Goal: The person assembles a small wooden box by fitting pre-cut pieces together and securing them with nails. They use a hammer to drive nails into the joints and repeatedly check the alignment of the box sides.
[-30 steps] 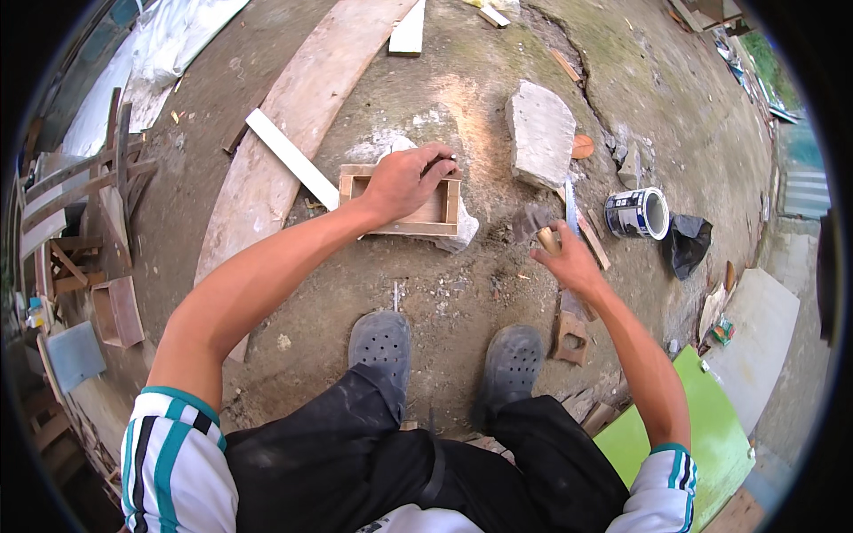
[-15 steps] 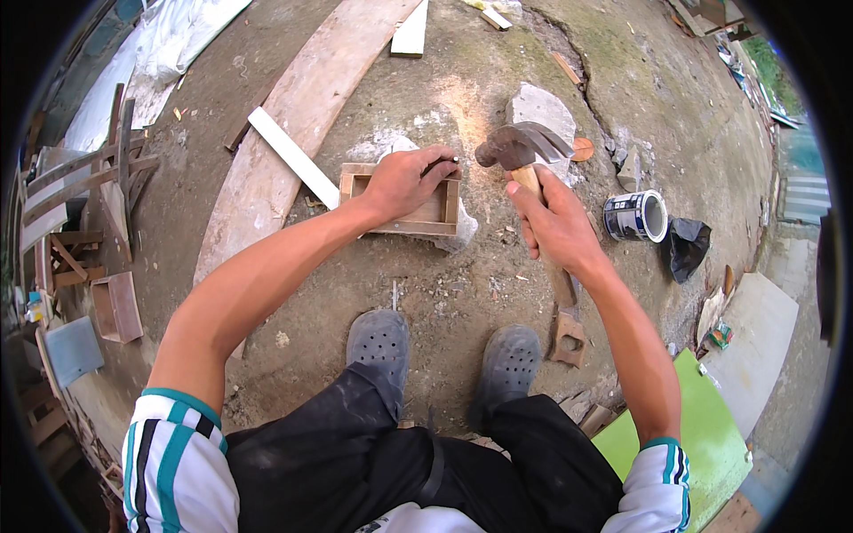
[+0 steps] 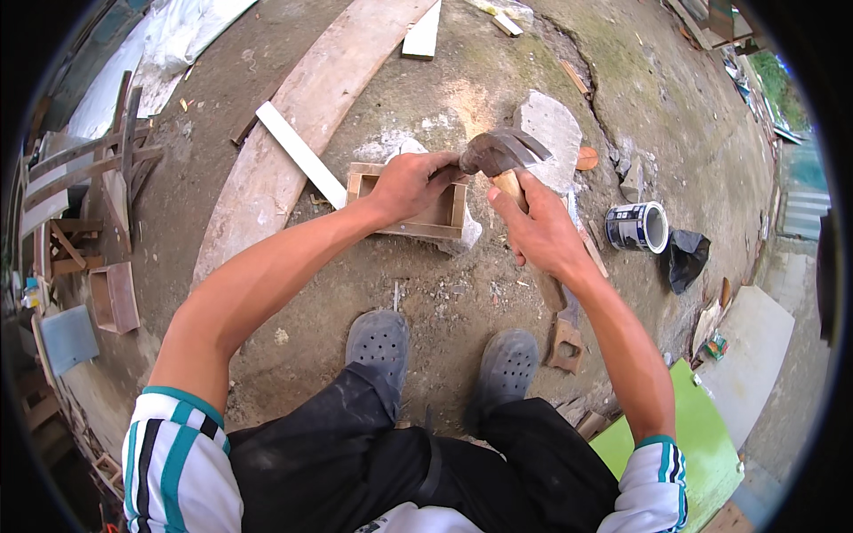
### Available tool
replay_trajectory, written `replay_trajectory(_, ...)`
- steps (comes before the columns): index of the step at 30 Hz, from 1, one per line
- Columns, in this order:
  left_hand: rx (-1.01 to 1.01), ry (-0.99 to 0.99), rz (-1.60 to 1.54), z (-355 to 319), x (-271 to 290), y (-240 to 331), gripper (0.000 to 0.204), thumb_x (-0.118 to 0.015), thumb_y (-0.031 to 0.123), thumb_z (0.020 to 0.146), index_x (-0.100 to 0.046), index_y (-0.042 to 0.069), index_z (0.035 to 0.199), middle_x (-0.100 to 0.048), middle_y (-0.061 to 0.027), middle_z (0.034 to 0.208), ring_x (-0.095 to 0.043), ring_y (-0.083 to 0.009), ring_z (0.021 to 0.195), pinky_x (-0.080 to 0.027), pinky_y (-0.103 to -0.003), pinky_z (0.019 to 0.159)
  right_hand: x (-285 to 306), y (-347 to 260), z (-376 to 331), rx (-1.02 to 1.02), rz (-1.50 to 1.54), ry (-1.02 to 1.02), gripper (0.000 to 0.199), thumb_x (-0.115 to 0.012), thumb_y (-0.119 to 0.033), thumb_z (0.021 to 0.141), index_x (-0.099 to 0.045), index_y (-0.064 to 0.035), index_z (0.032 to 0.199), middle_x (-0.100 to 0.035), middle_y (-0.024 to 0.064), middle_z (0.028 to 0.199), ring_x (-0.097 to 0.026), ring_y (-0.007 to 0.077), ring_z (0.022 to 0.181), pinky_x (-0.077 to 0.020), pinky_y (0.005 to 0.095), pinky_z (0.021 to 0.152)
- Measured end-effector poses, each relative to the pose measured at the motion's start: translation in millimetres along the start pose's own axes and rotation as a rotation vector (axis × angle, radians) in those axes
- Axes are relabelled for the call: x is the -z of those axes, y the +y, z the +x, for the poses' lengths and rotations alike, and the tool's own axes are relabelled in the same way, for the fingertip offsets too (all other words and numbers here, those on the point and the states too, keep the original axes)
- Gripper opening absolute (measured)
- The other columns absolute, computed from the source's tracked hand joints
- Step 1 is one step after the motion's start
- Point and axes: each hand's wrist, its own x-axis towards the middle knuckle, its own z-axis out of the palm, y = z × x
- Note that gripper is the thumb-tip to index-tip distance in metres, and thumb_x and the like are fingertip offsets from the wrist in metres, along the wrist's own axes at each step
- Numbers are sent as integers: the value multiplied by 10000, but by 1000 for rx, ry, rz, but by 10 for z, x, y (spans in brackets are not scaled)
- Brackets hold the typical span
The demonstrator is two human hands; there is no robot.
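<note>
- Hammering step in hand: the right hand is wrapped tight round the wooden handle of the rusty claw hammer, its head poised just above the far right corner of the small open wooden box frame.
- That frame sits on the bare dirt ground, ahead of the grey clogs.
- The left hand grips the frame's far rail, fingers pinched, possibly on a nail; too small to tell.
- Next blow, I'd judge, needs a short straight drop clear of those fingers.
- Room: the long pale plank lies left of the frame, the flat grey slab just right, the blue-and-white paint tin farther right.
</note>
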Motion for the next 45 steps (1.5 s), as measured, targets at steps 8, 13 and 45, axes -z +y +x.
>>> replay_trajectory(8, 51, -59, 63, 25, 30, 47, 223, -682, 182, 957, -729, 43, 1125, -752, -162, 979, -746, -321, 884, -571, -392, 743, -14, -33, 5, 30, 16, 18, 471, -591, -379, 1013, -538, 71, 1142, -628, 157, 755, -617, 218, 530, -497, 384, 472)
replay_trajectory(13, 18, -38, 74, 13, 41, 57, 225, -681, 191, 960, -730, 39, 1118, -751, -165, 987, -743, -325, 883, -572, -391, 750, 6, -41, 4, 29, 17, 36, 479, -588, -371, 1015, -536, 79, 1170, -649, 174, 778, -628, 233, 534, -503, 393, 495)
replay_trajectory(45, 79, -43, 28, 46, 22, 67, 221, -683, 186, 959, -739, 26, 1102, -753, -170, 991, -747, -308, 886, -570, -377, 771, -53, 190, 49, 259, -129, 187, 441, -592, -378, 1020, -569, 52, 1115, -606, 158, 755, -592, 260, 618, -473, 395, 571)
